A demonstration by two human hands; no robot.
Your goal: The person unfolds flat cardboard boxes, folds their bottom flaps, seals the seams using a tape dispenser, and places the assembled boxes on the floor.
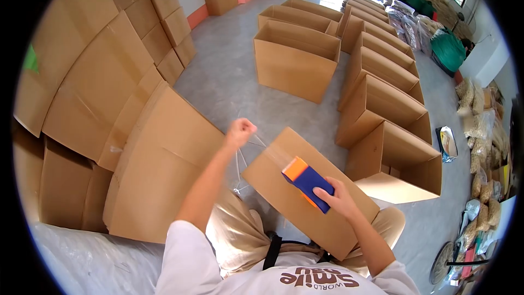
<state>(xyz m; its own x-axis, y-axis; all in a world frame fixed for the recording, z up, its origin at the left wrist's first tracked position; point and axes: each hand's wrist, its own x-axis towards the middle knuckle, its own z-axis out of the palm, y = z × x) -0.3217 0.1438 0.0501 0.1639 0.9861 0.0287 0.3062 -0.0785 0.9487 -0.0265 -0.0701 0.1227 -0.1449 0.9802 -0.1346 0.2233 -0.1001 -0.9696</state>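
A closed cardboard box (327,224) lies tilted across my lap. In my right hand (339,198) is a blue and orange tape dispenser (310,183), resting on the box's upper face. Clear tape (277,154) runs along the box from the dispenser toward its far left edge. My left hand (240,132) is raised beyond that edge, fingers pinched together, near a thin whitish strand (257,140); whether the fingers grip it is too small to tell.
Open cardboard boxes (295,68) stand ahead, with a long row (382,104) to the right. Large flattened cartons (164,169) lean at my left, before stacked boxes (147,11). Filled bags (483,175) line the right wall. Plastic film (93,262) lies at lower left.
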